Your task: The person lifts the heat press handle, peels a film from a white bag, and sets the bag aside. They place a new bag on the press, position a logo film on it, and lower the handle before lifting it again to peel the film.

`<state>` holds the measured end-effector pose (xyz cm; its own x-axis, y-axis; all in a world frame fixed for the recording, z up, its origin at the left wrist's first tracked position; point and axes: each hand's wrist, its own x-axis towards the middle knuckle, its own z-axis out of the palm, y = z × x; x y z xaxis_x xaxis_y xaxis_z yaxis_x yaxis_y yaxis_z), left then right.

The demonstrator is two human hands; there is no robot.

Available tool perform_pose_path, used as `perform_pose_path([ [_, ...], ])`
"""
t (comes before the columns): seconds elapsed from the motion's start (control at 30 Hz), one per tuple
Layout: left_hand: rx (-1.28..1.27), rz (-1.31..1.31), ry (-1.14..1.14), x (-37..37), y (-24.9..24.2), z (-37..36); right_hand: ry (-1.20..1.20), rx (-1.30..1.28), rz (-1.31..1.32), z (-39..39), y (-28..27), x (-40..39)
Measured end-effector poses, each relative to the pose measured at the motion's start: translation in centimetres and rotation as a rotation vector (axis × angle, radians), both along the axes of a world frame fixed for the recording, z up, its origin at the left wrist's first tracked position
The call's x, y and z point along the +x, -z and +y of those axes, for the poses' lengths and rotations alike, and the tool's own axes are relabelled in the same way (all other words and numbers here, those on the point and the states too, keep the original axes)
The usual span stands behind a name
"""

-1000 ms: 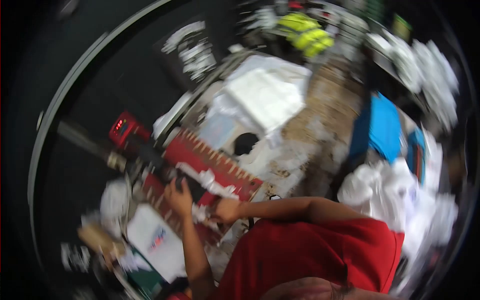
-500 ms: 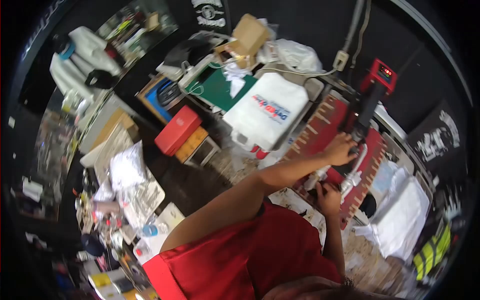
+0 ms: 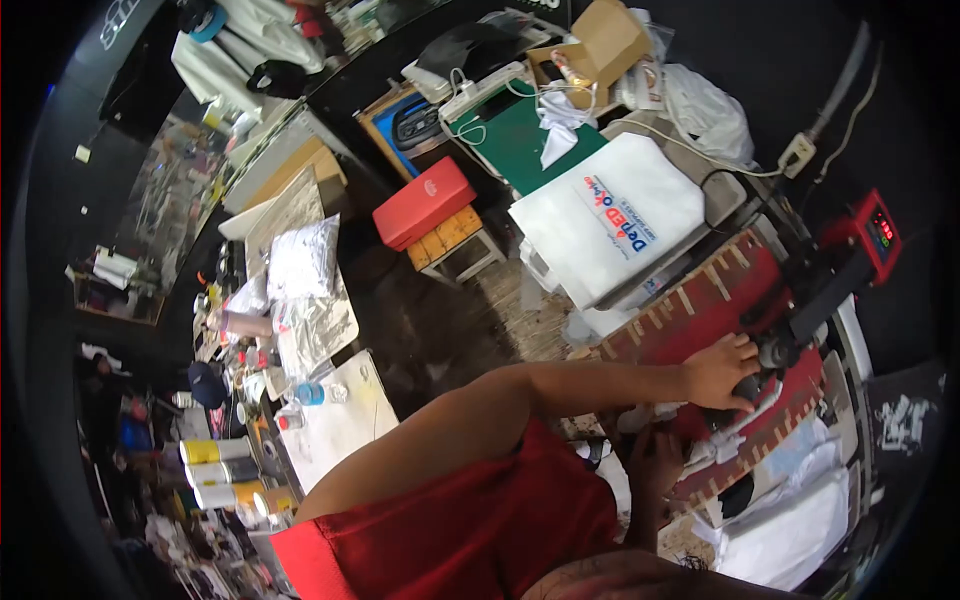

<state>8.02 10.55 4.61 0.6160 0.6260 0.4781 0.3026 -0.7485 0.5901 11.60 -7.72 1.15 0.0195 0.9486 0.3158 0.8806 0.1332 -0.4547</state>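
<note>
My left hand [image 3: 722, 375] is wrapped round the black handle [image 3: 745, 392] of a press with a red control box [image 3: 880, 235], which has a lit display. Below it, my right hand [image 3: 657, 462] is in shadow at the near edge of the red board [image 3: 680, 325]; its fingers look parted, with nothing visible held. Short pale strips line the board's edges. A white clamp-like part [image 3: 715, 450] lies just right of my right hand.
A white printed bag [image 3: 610, 220] lies left of the press, beside a green board [image 3: 520, 120]. Further left, a red box [image 3: 425, 203] rests on a wooden stool [image 3: 445, 238]. White cloth [image 3: 785, 530] is at lower right. Bottles and a silvery packet [image 3: 303, 260] crowd the left table.
The view has swung left, so the scene sits further right and lower. My left hand remains at the handle. My right hand now appears darker, with its fingers more extended.
</note>
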Motion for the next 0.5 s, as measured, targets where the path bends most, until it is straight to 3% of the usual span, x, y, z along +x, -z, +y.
perform_pose_path([
  [0.43,0.005,-0.098,-0.018,0.7,2.1,0.2,-0.108,-0.149,-0.04,-0.2,0.3,0.3],
  [0.5,0.046,-0.111,-0.035,0.8,2.4,0.2,-0.179,-0.068,-0.124,-0.4,1.4,1.1],
])
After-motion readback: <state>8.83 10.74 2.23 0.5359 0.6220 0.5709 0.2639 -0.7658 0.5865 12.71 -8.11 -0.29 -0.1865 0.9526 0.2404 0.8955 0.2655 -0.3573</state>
